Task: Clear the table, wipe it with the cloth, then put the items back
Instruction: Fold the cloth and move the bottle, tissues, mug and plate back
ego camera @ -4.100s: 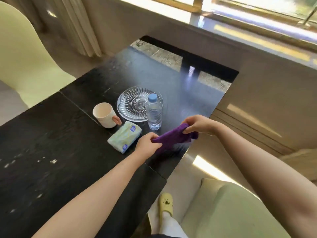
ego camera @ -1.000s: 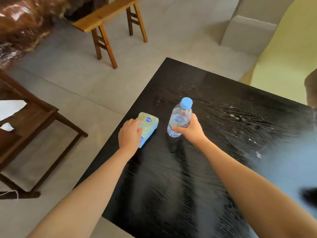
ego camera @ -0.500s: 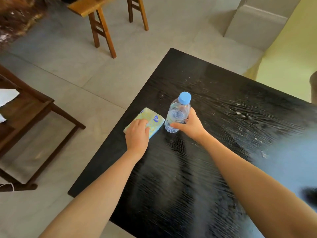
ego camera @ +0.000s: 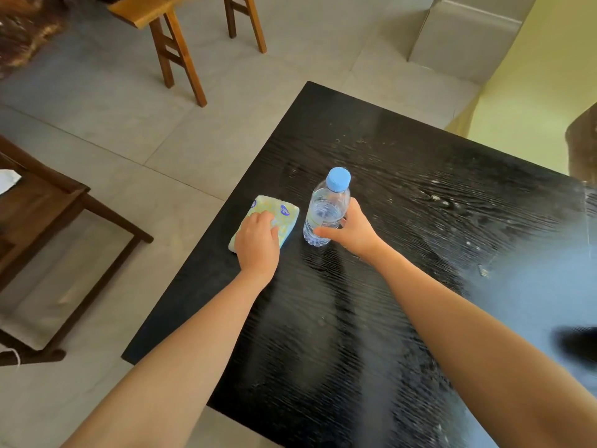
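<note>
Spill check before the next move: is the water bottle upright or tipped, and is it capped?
Upright and capped. The bottle stands on its base on the black table, blue cap on top; the right hand grips its lower body.

Glossy black wood, clear plastic, soft film.

The table [ego camera: 403, 156] is black wood with a ridged, rough grain that shines under the light, brightest toward 3 o'clock. The bottle [ego camera: 326, 211] on it is clear, smooth plastic with a matt blue plastic cap [ego camera: 338, 179]. At the bottle's 9 o'clock, the pack [ego camera: 281, 211] is wrapped in soft printed film with a faint sheen. The floor [ego camera: 129, 130] at 10 o'clock is matt grey tile. The stool [ego camera: 174, 43] at 11 o'clock is warm smooth wood, the frame [ego camera: 48, 202] at 9 o'clock darker wood, and the chair [ego camera: 523, 101] at 2 o'clock smooth and matt.
</note>
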